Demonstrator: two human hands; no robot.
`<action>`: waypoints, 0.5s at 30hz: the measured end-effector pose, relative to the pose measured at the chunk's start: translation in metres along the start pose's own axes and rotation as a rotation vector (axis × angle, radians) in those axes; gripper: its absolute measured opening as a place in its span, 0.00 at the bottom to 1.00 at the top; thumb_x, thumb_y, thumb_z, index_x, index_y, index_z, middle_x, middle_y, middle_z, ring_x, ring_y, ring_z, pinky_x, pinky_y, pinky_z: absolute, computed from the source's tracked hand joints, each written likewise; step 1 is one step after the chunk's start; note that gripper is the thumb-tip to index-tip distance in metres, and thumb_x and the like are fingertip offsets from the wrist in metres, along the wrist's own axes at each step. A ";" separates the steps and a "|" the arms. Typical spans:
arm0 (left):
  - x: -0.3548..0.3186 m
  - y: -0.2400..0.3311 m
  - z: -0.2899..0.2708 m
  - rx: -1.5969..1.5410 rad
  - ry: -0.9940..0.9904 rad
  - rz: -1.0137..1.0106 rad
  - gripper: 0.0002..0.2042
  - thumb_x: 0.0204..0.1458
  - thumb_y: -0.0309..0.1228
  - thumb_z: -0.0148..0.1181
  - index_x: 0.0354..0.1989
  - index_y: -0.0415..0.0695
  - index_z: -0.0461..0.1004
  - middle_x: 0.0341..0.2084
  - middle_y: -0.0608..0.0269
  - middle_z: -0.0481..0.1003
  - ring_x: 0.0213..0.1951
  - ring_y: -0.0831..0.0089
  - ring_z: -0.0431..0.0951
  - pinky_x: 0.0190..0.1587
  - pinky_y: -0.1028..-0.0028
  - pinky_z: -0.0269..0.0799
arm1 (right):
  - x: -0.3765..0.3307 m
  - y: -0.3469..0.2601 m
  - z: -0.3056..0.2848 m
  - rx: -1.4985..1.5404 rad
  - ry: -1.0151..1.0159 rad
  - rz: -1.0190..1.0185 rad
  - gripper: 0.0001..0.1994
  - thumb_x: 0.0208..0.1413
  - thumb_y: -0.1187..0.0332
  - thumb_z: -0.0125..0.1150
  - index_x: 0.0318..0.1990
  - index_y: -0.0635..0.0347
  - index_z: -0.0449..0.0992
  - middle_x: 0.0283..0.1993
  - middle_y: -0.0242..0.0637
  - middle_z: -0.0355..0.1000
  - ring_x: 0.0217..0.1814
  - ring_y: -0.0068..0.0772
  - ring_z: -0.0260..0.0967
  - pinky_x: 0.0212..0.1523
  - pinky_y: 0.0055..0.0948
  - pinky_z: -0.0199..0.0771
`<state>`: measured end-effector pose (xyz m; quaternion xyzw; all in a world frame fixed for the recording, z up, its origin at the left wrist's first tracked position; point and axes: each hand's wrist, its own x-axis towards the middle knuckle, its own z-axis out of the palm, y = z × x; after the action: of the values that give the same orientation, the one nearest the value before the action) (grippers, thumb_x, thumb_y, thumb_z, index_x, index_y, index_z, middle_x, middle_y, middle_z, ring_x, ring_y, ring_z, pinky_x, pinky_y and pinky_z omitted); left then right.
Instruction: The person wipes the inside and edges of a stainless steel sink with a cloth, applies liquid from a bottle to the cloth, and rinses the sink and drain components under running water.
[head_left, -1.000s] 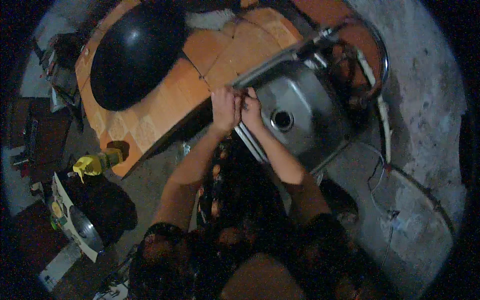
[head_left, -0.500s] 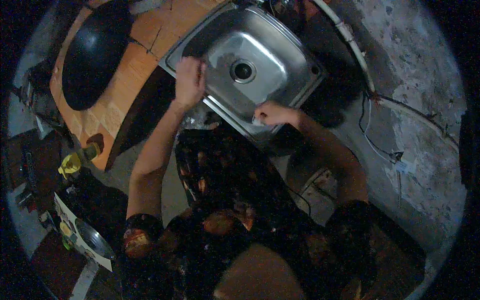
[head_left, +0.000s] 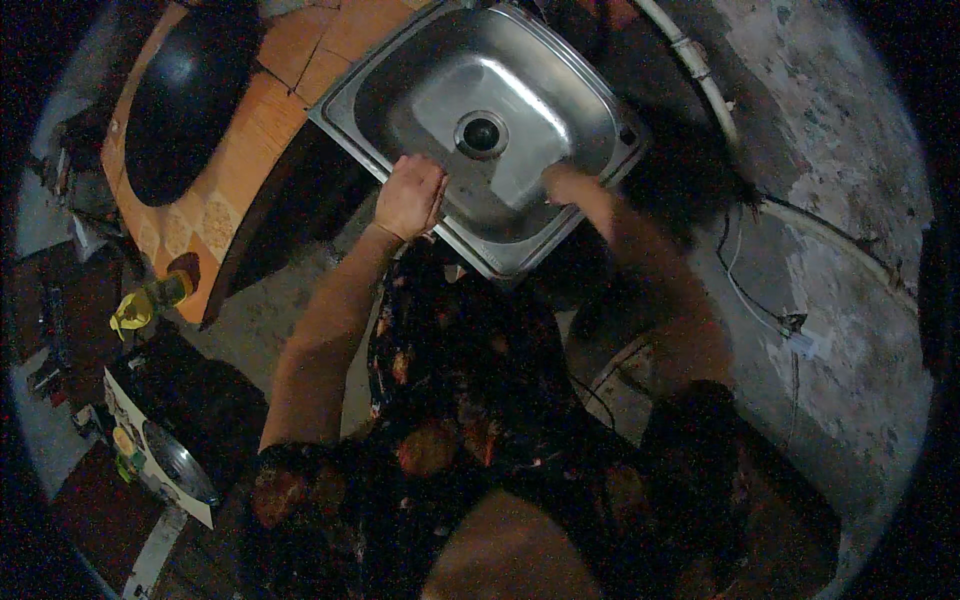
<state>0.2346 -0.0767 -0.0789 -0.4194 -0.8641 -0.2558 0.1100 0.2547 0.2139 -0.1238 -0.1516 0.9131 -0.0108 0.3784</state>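
A stainless steel sink (head_left: pixel 500 253) lies at the top centre, with a round drain (head_left: pixel 481 134) in its bowl and wet patches on the bottom. My left hand (head_left: pixel 408 200) is at the near left rim, its fingers curled and pressed together over the edge. Whatever they may hold is hidden. My right hand (head_left: pixel 573 187) reaches over the near right side of the bowl, its fingers bent downward and smeared by motion. Nothing in it can be made out.
To the left, an orange tiled counter (head_left: pixel 225 215) bears a large dark round object (head_left: pixel 190 105). A yellow plastic bottle (head_left: pixel 150 303) is near its end. A pale board with a round metal dish (head_left: pixel 180 462) stands lower left. A pipe (head_left: pixel 700 70) and cables (head_left: pixel 745 285) run by the right wall.
My left hand has moved right and nearer along the rim. My right hand has moved right and farther from me, off the near edge. Something pale at its fingers earlier no longer shows.
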 end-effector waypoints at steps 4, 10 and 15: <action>0.000 -0.004 0.006 0.016 0.013 0.020 0.05 0.46 0.27 0.52 0.26 0.39 0.66 0.26 0.52 0.68 0.32 0.54 0.67 0.37 0.61 0.62 | 0.059 -0.051 0.045 0.166 -0.026 -0.192 0.15 0.41 0.69 0.50 0.38 0.65 0.72 0.36 0.50 0.68 0.34 0.48 0.65 0.36 0.42 0.64; -0.008 -0.004 0.007 0.007 0.118 0.024 0.06 0.43 0.26 0.54 0.27 0.38 0.66 0.28 0.49 0.68 0.33 0.51 0.66 0.36 0.58 0.62 | 0.007 -0.074 0.043 0.509 0.090 -0.383 0.09 0.46 0.72 0.49 0.34 0.65 0.72 0.34 0.47 0.69 0.37 0.48 0.67 0.38 0.39 0.66; -0.002 0.000 0.002 0.053 0.078 0.007 0.05 0.46 0.28 0.50 0.27 0.40 0.66 0.25 0.55 0.67 0.32 0.58 0.66 0.37 0.63 0.61 | -0.041 -0.030 0.009 0.366 0.222 -0.387 0.04 0.44 0.71 0.56 0.28 0.62 0.71 0.28 0.43 0.69 0.29 0.42 0.67 0.31 0.35 0.66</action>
<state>0.2361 -0.0774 -0.0811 -0.4090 -0.8642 -0.2485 0.1557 0.2961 0.1976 -0.0979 -0.2499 0.8860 -0.2639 0.2880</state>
